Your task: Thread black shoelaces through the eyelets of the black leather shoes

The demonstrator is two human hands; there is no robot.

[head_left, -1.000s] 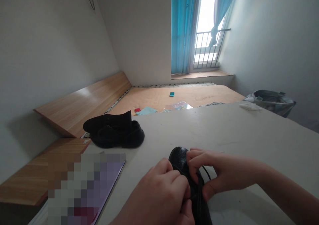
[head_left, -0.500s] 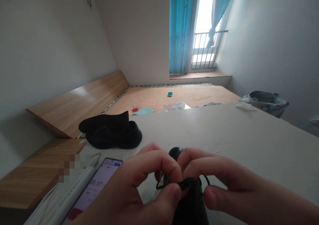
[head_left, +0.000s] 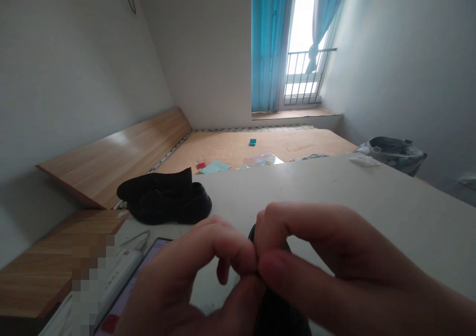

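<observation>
The pale grey table (head_left: 372, 202) fills the lower frame. Both hands have risen toward the camera since a second ago, now hiding most of the black leather shoe (head_left: 277, 318) at bottom centre. Its long axis runs away from the viewer, toe pointing up-frame. The left hand (head_left: 186, 286) and right hand (head_left: 334, 271) pinch together, fingertips closed; the lace visible a moment ago is hidden, so a grip is likely but unseen. A second black shoe (head_left: 163, 203) lies left of centre.

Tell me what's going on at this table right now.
A person has both hands raised close to the camera over a black leather shoe on the white table. The left hand and right hand meet fingertip to fingertip, pinched together above the shoe; what they pinch is hidden. A second black shoe lies on its side further back on the left, and a phone lies near the left hand.
</observation>
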